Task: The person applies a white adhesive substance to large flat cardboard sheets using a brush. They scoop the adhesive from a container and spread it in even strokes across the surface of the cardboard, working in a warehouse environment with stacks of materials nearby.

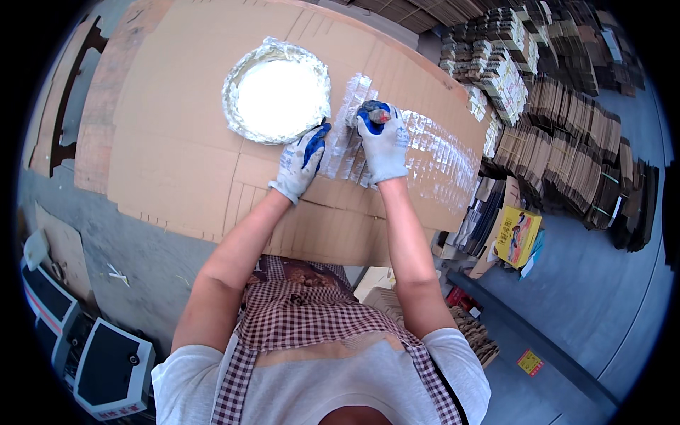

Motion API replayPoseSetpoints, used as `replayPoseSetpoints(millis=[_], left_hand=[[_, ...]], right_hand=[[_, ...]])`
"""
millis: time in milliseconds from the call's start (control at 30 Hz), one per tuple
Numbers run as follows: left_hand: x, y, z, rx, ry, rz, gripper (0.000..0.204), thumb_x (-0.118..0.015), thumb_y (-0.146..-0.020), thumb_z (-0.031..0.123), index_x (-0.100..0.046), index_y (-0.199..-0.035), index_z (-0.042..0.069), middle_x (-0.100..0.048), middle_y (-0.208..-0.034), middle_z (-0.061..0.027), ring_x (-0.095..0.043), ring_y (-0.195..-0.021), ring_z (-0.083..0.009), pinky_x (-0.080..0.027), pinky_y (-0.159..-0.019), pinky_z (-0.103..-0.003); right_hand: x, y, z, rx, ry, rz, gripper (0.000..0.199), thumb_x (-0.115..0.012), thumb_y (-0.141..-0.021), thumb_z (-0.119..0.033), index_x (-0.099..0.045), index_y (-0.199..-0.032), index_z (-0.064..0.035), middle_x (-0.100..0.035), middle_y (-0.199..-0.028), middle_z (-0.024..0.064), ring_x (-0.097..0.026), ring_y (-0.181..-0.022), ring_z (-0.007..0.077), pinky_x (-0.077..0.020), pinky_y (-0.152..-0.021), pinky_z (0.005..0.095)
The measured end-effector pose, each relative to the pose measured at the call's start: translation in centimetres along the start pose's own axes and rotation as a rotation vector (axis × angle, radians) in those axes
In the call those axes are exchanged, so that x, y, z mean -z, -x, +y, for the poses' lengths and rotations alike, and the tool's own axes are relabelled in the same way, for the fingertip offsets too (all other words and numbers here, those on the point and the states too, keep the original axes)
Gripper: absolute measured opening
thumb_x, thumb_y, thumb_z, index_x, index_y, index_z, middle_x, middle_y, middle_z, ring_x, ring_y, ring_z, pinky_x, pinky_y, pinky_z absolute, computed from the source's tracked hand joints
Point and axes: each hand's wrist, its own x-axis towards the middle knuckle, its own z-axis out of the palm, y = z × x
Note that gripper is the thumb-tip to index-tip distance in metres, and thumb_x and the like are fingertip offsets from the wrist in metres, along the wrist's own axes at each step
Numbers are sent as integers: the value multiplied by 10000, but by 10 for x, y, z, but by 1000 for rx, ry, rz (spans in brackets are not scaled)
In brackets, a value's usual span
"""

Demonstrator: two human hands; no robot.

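Far left, at floor level, grey machine casings point(106, 368) and a strip of bare concrete. On the bench, a large flat cardboard sheet point(177, 142) spreads under everything. Toward its upper middle sits a foil-lined bowl point(248, 120) of white paste, round, rim crinkled. Just right of and below the bowl, the left hand point(303, 161), in a white glove with blue palm coating, lies flat on the sheet, fingers spread and released, gripping nothing; fingertips all but touch the bowl's lower right rim. Between the hands runs a wet, shiny glue band point(425, 152), its long axis going rightward and slightly down across the sheet toward the far edge. The right hand point(382, 142), same glove, is clenched round a small dark brush or dauber point(375, 111), only its stub showing above the fist; the fist sits at the band's left end, on the glued patch. So the paste lies up and left of the tool, the left hand nearer it but the right hand holding the applicator, close beside. Farther right, beyond the sheet's edge, stacks of folded cartons point(567, 127), and below them a yellow printed box point(517, 234) on the grey floor.
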Motion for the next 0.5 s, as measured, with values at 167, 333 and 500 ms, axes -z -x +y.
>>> replayPoseSetpoints(millis=[167, 333, 500], left_hand=[[-1, 0, -3, 1, 2, -2, 376, -527, -950, 189, -583, -1289, 35, -609, -1274, -173, -568, -1179, -336, -425, -1023, -398], [2, -2, 0, 1, 1, -13, 378, -529, -944, 174, -581, -1293, 40, -604, -1282, -171, -564, -1185, -339, -423, -1026, -398], [2, -2, 4, -19, 0, -4, 376, -535, -937, 156, -583, -1293, 46, -604, -1282, -168, -562, -1189, -339, -423, -1027, -398]], right_hand=[[-7, 18, -6, 40, 93, -23, 394, -752, -781, -230, -611, -1110, -67, -637, -1041, 163, -641, -934, 337, -519, -829, 396], [-7, 7, 3, 37, -16, 52, 414, -757, -782, -244, -606, -1111, -43, -648, -1037, 168, -644, -939, 341, -518, -833, 399], [-5, -24, 12, 13, 7, 67, 417, -758, -780, -243, -609, -1104, -26, -654, -1045, 172, -646, -939, 335, -516, -845, 391]])
